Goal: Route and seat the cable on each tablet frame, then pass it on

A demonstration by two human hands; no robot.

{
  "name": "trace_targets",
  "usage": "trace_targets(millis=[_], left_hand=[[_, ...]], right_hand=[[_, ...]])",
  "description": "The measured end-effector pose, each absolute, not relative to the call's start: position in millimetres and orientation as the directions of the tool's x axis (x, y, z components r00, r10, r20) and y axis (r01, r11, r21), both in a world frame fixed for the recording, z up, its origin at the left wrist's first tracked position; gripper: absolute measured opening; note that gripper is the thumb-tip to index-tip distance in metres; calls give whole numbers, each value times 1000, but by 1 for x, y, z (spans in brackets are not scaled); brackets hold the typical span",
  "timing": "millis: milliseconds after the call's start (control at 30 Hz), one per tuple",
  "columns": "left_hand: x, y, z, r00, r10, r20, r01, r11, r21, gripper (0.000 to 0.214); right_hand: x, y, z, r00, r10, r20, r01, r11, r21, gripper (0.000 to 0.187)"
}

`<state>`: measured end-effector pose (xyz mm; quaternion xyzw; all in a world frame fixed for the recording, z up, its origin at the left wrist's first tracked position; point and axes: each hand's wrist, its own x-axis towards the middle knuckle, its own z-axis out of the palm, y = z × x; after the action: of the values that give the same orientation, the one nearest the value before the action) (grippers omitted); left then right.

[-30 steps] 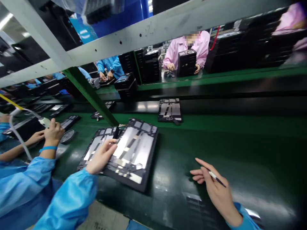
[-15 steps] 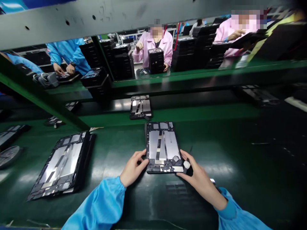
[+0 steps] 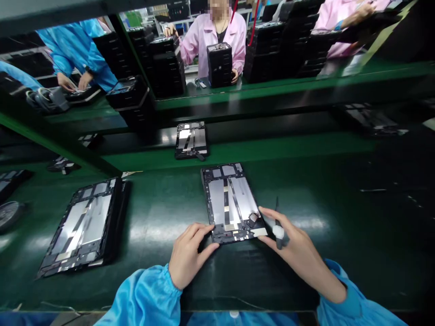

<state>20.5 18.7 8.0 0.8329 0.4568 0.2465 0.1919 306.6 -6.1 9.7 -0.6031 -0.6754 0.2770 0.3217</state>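
An opened tablet lies on the green table mat, its silver inner plates and dark flat cables showing. My left hand grips its lower left corner, fingers at the side and thumb along the near edge. At the lower right corner, the thumb and forefinger of my right hand press from either side. Between that thumb and forefinger is a small pale piece with dark ends; whether it is held or lies on the mat I cannot tell. A small square part rests on the tablet's lower right.
At left lies a pile of opened tablets, with a round dish beyond. Another opened tablet sits ahead on the far strip. A green post slants across the left. Behind, co-workers sit among tall stacks of dark tablets.
My view has tipped downward, so the background sits higher. The tablet has turned slightly counterclockwise and come a little nearer. Both hands remain at its lower corners; the left has shifted lower.
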Motion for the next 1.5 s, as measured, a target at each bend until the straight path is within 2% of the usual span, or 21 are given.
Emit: trace_targets(millis=[100,233,367,533,633,733,867,933,967,1033,1100,1167,1367,1500], left_hand=[[29,24,12,498,836,232,634,-533,560,20],[37,26,13,480,851,214,569,-487,662,14],[39,23,15,449,881,147,549,-402,732,6],[40,23,15,429,903,-4,616,-289,733,7],[39,24,14,439,898,-31,629,-283,724,7],[36,19,12,487,871,66,645,-409,645,7],[27,7,9,620,733,280,659,-680,321,20],[23,3,7,634,702,325,653,-711,262,25],[21,2,6,612,719,330,653,-695,301,26],[21,2,6,538,789,296,641,-611,465,25],[24,5,6,481,851,211,603,-496,624,22],[29,9,7,454,882,127,572,-398,717,18],[37,16,6,403,914,47,547,-281,788,10],[37,15,6,416,908,55,563,-305,768,13]], right_hand=[[279,0,15,-229,957,181,562,281,-778,32],[244,11,10,-376,902,214,474,385,-792,28],[235,17,6,-371,903,218,408,369,-835,27],[238,16,13,-362,919,157,371,296,-880,37],[236,14,15,-359,924,134,390,278,-878,40],[234,13,14,-353,928,121,414,270,-869,44],[234,12,11,-356,925,133,430,289,-855,54],[234,12,11,-355,924,144,426,297,-854,55],[234,12,10,-353,924,150,421,299,-856,54],[234,12,10,-349,923,163,405,305,-862,50],[234,12,10,-345,923,170,392,306,-867,46],[234,12,9,-337,926,168,388,300,-872,43],[235,12,9,-339,928,154,391,287,-874,37],[236,12,10,-350,926,144,410,289,-865,38]])
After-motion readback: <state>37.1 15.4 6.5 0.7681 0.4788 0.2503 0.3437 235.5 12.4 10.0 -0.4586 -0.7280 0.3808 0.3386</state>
